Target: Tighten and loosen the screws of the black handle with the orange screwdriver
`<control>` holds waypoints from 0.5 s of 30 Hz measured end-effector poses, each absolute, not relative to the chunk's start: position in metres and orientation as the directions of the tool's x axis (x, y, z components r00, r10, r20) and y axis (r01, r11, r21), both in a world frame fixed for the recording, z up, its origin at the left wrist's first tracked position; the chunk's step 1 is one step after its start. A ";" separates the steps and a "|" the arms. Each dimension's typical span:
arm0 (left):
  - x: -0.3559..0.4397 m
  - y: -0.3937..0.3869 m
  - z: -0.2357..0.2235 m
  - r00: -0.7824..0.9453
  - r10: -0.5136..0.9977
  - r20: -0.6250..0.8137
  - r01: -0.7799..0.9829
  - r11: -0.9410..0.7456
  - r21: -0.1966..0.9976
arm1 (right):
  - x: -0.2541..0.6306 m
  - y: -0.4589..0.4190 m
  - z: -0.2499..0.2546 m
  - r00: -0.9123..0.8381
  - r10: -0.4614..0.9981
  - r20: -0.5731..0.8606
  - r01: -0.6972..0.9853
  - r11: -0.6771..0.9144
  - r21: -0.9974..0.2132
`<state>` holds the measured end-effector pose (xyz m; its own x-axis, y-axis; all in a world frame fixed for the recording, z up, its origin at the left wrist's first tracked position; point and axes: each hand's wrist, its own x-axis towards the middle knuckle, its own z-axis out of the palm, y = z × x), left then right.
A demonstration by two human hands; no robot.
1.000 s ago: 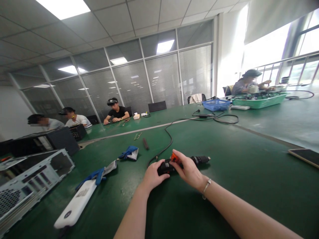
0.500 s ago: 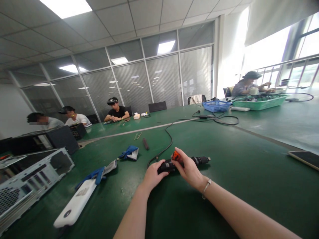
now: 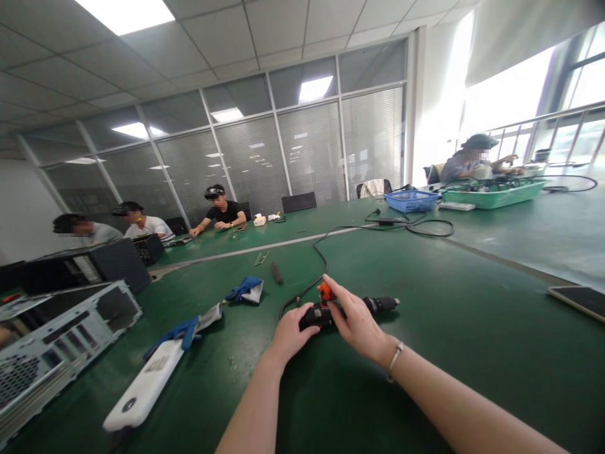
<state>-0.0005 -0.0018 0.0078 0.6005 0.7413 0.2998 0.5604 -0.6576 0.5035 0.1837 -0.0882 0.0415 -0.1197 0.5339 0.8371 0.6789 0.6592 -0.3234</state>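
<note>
A black electric screwdriver (image 3: pixel 385 304) lies across the green table in front of me, its metal tip pointing right and a black cable (image 3: pixel 322 255) leading away from its left side. My left hand (image 3: pixel 289 333) is closed around the tool's left end. Over its middle, my right hand (image 3: pixel 355 316) grips a small orange-handled tool (image 3: pixel 325 292), which stands up against the black body, perhaps a stubby screwdriver. The lower end of the orange piece is partly hidden by my fingers.
Blue-and-grey gloves (image 3: pixel 246 289) and a long white device (image 3: pixel 144 384) lie left, beside an open metal computer case (image 3: pixel 70 353). A dark bar (image 3: pixel 276 273) sits beyond my hands. Farther off are a blue basket (image 3: pixel 411 201), a green tray (image 3: pixel 491 197) and several people. A phone (image 3: pixel 576 299) rests right.
My right hand has turned the orange-handled tool more upright and shifted slightly left. My left hand stays on the electric screwdriver. Across the table, a person has stretched an arm to the left.
</note>
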 end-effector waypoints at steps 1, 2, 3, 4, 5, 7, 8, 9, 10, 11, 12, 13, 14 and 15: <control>-0.001 -0.002 0.008 0.600 0.740 0.303 0.559 -0.659 0.504 | 0.184 -0.089 0.042 -0.125 0.530 0.839 0.689 0.655 -0.311; -0.001 -0.002 0.008 0.599 0.740 0.306 0.557 -0.659 0.505 | 0.184 -0.089 0.043 -0.129 0.523 0.842 0.703 0.647 -0.294; -0.001 -0.001 0.007 0.598 0.739 0.309 0.555 -0.660 0.506 | 0.185 -0.090 0.043 -0.130 0.515 0.847 0.718 0.638 -0.278; -0.001 -0.001 0.007 0.597 0.739 0.312 0.553 -0.661 0.506 | 0.185 -0.090 0.044 -0.128 0.506 0.853 0.732 0.629 -0.263; -0.001 -0.001 0.006 0.597 0.738 0.315 0.551 -0.662 0.507 | 0.186 -0.090 0.044 -0.123 0.495 0.860 0.741 0.622 -0.252; -0.001 0.000 0.005 0.597 0.736 0.319 0.546 -0.665 0.510 | 0.186 -0.091 0.044 -0.115 0.469 0.875 0.753 0.616 -0.231; -0.001 0.000 0.004 0.597 0.735 0.322 0.543 -0.666 0.512 | 0.186 -0.091 0.044 -0.116 0.453 0.884 0.758 0.615 -0.216; -0.001 0.001 0.003 0.596 0.734 0.326 0.541 -0.667 0.513 | 0.186 -0.090 0.044 -0.118 0.433 0.894 0.762 0.617 -0.198; -0.001 0.001 0.003 0.595 0.734 0.329 0.539 -0.667 0.514 | 0.186 -0.090 0.044 -0.116 0.412 0.904 0.762 0.620 -0.185; -0.001 0.001 0.002 0.594 0.734 0.330 0.540 -0.667 0.513 | 0.186 -0.090 0.043 -0.108 0.394 0.913 0.760 0.625 -0.180; -0.001 0.001 0.002 0.593 0.735 0.329 0.541 -0.667 0.512 | 0.186 -0.090 0.043 -0.099 0.383 0.918 0.753 0.632 -0.182; -0.001 0.001 0.002 0.593 0.736 0.327 0.544 -0.665 0.511 | 0.186 -0.089 0.042 -0.093 0.383 0.919 0.743 0.641 -0.192; -0.001 0.001 0.003 0.593 0.737 0.325 0.547 -0.664 0.510 | 0.186 -0.089 0.042 -0.092 0.393 0.915 0.732 0.649 -0.205; -0.001 0.001 0.003 0.591 0.738 0.324 0.550 -0.663 0.508 | 0.185 -0.089 0.041 -0.096 0.410 0.907 0.723 0.655 -0.220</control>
<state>-0.0007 0.0011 0.0031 0.5915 0.7385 0.3237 0.5499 -0.6630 0.5079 0.1853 -0.0889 0.0410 -0.0961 0.4103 0.9069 0.7235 0.6545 -0.2195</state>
